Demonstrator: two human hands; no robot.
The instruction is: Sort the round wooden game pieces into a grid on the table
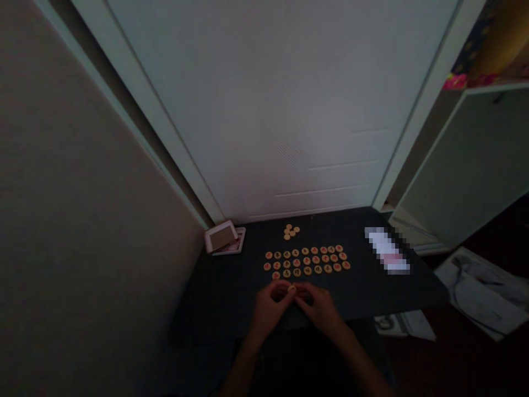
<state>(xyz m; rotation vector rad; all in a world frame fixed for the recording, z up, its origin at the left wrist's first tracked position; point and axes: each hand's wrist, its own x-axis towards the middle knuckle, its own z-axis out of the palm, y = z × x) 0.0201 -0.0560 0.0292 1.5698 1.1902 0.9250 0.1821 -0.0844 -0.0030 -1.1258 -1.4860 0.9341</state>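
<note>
Between the fingertips of both hands is one round wooden Chinese chess piece (pixel 292 289). My left hand (pixel 270 306) pinches it from the left, and my right hand (pixel 317 304) from the right, with the fingers meeting. Just beyond the hands, three rows of Chinese chess pieces (pixel 306 261) lie flat, marked with red or dark characters. The row nearest me starts a little further right than the middle one. Behind the rows sits a small loose group of plain-looking pieces (pixel 287 232), with no marks that I can see.
The dark table (pixel 223 298) stands against a white panel (pixel 268 110). An opened box (pixel 225 237) lies at its back left corner. A pixelated pale item (pixel 386 251) is on the right. Papers and flat boxes (pixel 487 292) rest on the floor to the right.
</note>
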